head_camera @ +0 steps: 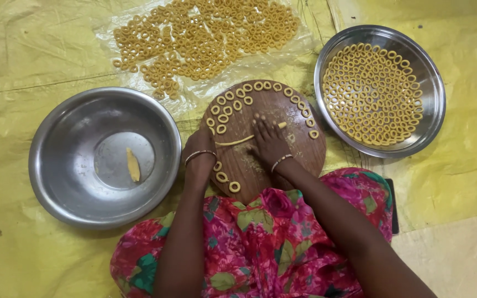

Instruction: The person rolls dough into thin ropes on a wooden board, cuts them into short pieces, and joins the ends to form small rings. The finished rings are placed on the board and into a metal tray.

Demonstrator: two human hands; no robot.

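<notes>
A round wooden board lies in front of me with small yellow dough rings along its edges. My right hand lies flat, palm down, on a thin rope of yellow dough stretched across the board. My left hand rests at the board's left edge, its fingers curled at the end of that rope. Both wrists carry bangles. More rings sit near my left wrist.
A steel bowl at the left holds one small piece of dough. A steel plate at the right is packed with rings. Several rings lie on a clear plastic sheet at the back. Yellow tarpaulin covers the floor.
</notes>
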